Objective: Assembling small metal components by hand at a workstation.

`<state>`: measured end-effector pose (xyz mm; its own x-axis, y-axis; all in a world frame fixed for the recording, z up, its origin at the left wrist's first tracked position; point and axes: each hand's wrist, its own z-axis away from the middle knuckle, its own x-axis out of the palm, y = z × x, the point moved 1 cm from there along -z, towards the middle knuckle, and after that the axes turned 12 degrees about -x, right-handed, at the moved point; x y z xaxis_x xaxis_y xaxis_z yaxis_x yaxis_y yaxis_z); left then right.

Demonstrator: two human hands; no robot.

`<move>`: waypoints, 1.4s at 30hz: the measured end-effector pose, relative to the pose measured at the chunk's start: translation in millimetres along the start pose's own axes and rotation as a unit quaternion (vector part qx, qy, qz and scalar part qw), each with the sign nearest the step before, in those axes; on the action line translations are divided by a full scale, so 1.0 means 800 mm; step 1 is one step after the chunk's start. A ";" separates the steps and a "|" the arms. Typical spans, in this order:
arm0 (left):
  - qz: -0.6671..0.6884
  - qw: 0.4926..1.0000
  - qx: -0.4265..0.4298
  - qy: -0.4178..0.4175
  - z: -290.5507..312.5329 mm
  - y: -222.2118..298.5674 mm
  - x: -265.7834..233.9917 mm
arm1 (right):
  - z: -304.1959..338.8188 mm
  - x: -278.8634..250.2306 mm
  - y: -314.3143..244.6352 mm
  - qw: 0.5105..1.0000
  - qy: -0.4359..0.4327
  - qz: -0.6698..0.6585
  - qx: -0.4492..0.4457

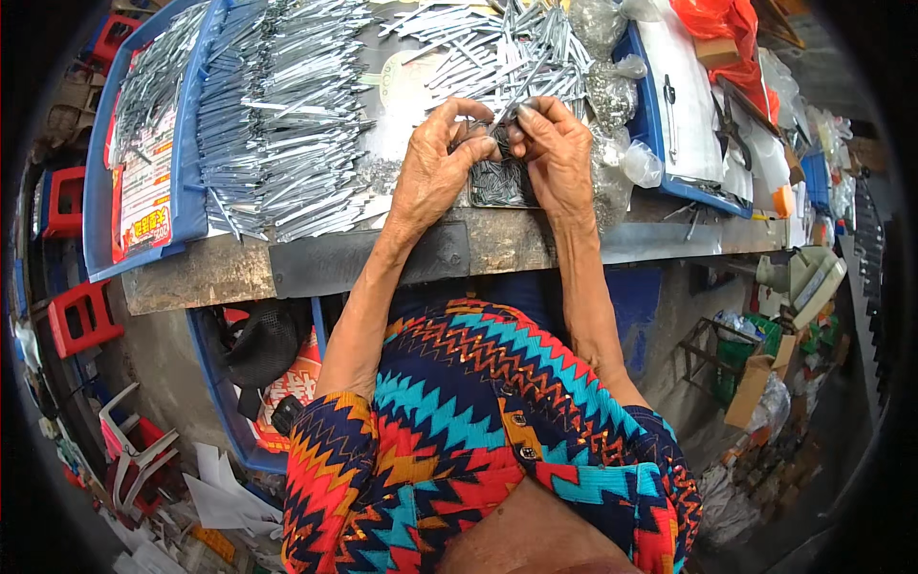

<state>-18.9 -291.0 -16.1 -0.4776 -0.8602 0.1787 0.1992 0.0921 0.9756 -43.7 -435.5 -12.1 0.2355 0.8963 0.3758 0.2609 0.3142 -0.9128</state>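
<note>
Meeting over a small, shallow, dark-rimmed container (499,205) on the worn wooden worktable (225,273), the two bare hands work close together. This container holds many small dark metal pieces (497,182). The left hand (440,158) is half curled, thumb and index finger near each other; the right hand (559,148) bends its thumb and fingertips inward beside it. The fingers overlap too much to tell what either has hold of.

Just beyond them lies a loose heap of thin silvery metal strips (488,57). At the left, a long blue plastic tray (189,177) contains more grey strips (163,67) over a red, white and yellow printed sheet (143,206). At the right, a second blue plastic tray (708,194) carries a white sheet (684,115) and dark-handled pliers (732,134). Clear plastic bags (612,91) stand against its near side. Below the table, a blue plastic bin (212,383) holds a black mesh-like item (268,344) and red-and-white printed packaging (290,387). On the floor at the right, an open brown cardboard box (760,387) sits beside a green plastic crate (729,371).
</note>
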 end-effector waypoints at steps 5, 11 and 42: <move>-0.001 0.999 -0.029 -0.023 0.005 -0.001 0.001 | -0.008 0.006 -0.007 0.993 0.027 -0.115 -0.006; -0.010 0.998 -0.046 -0.034 0.005 -0.004 0.003 | -0.004 0.001 -0.011 0.992 -0.016 -0.123 0.001; -0.182 0.978 0.028 0.102 0.010 0.000 0.009 | 0.002 -0.002 -0.019 0.993 -0.019 0.078 -0.088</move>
<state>-29.2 -293.6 -14.1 -0.3269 -0.9227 -0.2044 -0.0024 -0.2154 0.9765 -49.5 -441.1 0.6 0.2508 0.9422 0.2220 0.3835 0.1139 -0.9165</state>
